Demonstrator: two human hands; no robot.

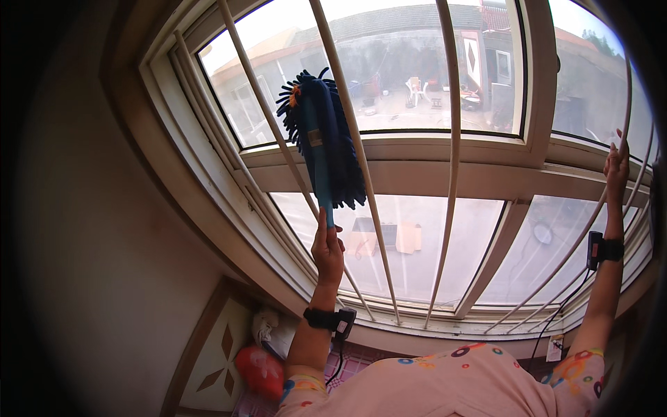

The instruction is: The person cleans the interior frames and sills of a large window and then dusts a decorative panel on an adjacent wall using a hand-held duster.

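My left hand (328, 253) is closed around the light-blue handle (323, 187) of a duster. Its dark blue chenille head (341, 151) is raised upright in front of the window, between two pale window bars, with an orange tuft near the top. Whether the fringe touches the glass, I cannot tell. At the far right my right hand (616, 167) is raised against a pale vertical bar (629, 88), its fingers around it and partly hidden. Each wrist wears a black strap with a small cabled device.
More bars (452, 104) cross the white-framed window (396, 177). Below on the left are a red plastic bag (260, 371), a white bag (264, 326) and a panel with brown diamond shapes (213, 359). Through the glass a courtyard shows a white chair (417, 89) and cardboard (408, 238).
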